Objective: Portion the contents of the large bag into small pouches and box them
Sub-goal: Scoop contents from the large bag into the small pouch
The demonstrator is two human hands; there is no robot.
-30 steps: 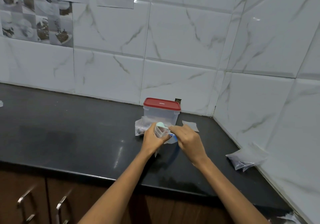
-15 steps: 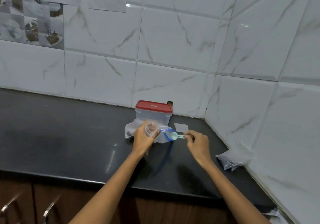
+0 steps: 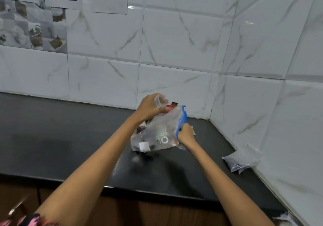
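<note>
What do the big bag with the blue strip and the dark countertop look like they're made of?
The big bag looks like thin clear plastic film: it crinkles, and dark contents show through. Its blue strip seems a stiffer plastic zip seal. The countertop looks like polished black stone, perhaps granite, judging by its soft reflections.

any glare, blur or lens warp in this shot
Head view: glare streaks on the wall tiles at upper right; tile lines bow from wide-angle warp; the left hand, right hand and large bag are motion-smeared; the small pouch is soft.
</note>
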